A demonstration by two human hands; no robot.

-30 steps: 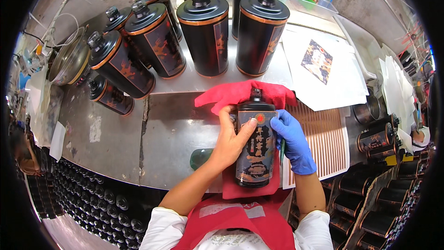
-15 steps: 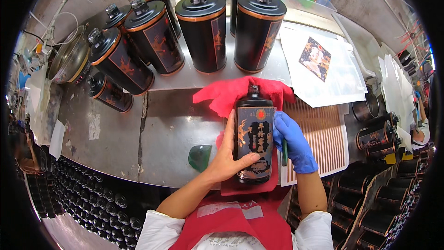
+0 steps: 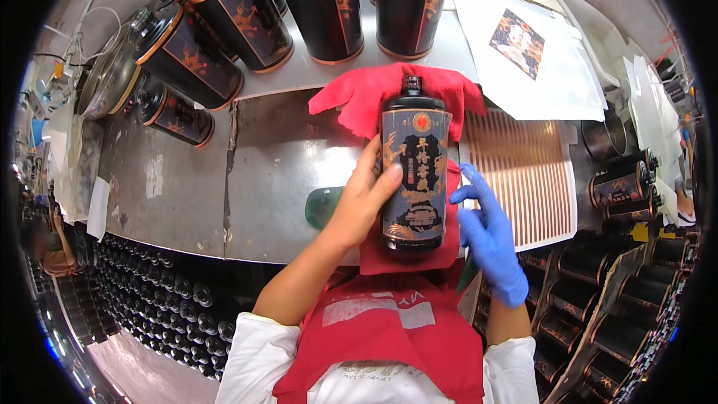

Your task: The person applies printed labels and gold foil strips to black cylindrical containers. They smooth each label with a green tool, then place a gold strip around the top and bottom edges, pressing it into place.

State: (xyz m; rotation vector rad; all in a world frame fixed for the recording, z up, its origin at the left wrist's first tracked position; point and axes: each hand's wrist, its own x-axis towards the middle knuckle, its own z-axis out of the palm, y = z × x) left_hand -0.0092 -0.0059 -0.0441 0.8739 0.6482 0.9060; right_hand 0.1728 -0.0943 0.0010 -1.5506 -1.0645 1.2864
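Note:
A black bottle (image 3: 413, 179) with a dark, gold-patterned label lies on a red cloth (image 3: 340, 97) at the front of the bench, its neck pointing away from me. My bare left hand (image 3: 365, 198) grips its left side, thumb across the label. Just off the bottle's right side is my right hand (image 3: 490, 243) in a blue glove, index finger stretched out and the other fingers curled. A flat green scraper (image 3: 467, 272) pokes out below that palm, mostly hidden by the glove. Another green scraper (image 3: 321, 208) lies on the metal left of my left hand.
Several large black bottles (image 3: 318, 11) stand at the back, with a smaller one (image 3: 176, 114) at the left. To the right lie a brown-striped sheet (image 3: 516, 179) and white sheets (image 3: 479, 67) bearing a decal (image 3: 517, 43). Bottles crowd both sides below the metal bench (image 3: 277, 157).
The view has tipped down toward my body. My right hand has come away from the bottle's side, its index finger extending. My left hand still holds the bottle.

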